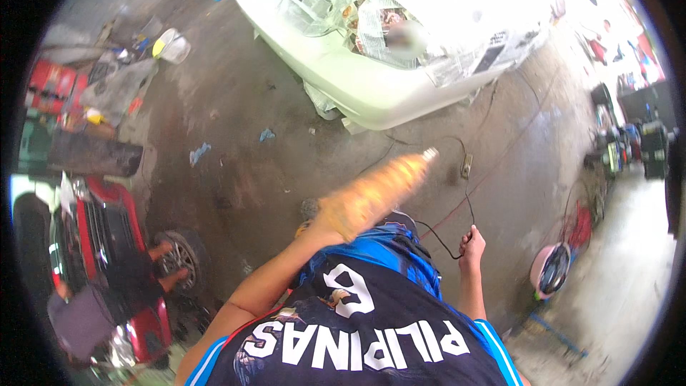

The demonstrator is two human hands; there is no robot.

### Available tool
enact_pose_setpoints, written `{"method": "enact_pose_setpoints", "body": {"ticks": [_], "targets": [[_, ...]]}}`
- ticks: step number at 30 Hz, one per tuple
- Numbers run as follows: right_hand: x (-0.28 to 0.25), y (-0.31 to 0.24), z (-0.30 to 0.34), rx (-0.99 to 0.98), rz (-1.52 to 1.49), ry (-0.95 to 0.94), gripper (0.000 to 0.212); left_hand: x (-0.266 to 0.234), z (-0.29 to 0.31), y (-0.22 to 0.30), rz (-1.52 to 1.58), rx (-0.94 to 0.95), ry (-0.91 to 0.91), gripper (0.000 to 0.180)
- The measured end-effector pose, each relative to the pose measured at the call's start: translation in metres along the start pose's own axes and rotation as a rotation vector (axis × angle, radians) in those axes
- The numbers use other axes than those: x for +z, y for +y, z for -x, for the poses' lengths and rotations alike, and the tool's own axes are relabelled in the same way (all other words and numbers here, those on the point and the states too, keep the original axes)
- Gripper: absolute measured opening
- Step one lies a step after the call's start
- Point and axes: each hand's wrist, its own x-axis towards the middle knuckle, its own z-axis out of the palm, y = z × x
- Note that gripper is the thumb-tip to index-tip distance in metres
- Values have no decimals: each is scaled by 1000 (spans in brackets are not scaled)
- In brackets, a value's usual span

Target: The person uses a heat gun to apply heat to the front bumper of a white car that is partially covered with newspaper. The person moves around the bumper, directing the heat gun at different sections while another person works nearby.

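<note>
My left hand is closed round the lower end of a long orange-yellow thing with a ribbed look and a narrow pale tip. It is blurred, so its kind cannot be told; it is tilted up to the right, in front of my body. My right hand, low and to the right, is closed on a black cable. From there the cable runs up toward a small socket block on the floor, and another stretch loops back toward my waist. Ahead stands a pale car body partly covered with newspaper.
At the left, another person reaches toward a wheel beside a red car. A white bucket and clutter lie farther up. A pink basin sits at the right. Cables cross the wet-looking concrete floor, where blue scraps lie.
</note>
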Motion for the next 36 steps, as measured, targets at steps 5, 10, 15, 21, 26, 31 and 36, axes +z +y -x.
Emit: {"method": "enact_pose_setpoints", "body": {"ticks": [5, 10, 15, 21, 26, 31, 36], "targets": [[38, 56, 101, 21, -124, 80, 32, -88, 51, -79, 1001, -689, 407, 8], [65, 115, 173, 12, -136, 106, 34, -134, 66, -128, 1004, -641, 421, 9], [73, 161, 222, 162, -180, 176, 33, -106, 80, -98, 709, -552, -157, 25], [59, 183, 248, 242, -137, 294, 33, -99, 88, -64, 446, -76, -132, 27], [40, 197, 237, 199, -274, 348, 32, -142, 59, -101, 1020, -656, 155, 16], [11, 219, 227, 185, -498, 495, 31, -165, 54, -111, 1045, -688, 482, 13], [-21, 260, 241, 234, -631, 601, 31, -121, 68, -80, 1027, -689, 236, 12]]}}
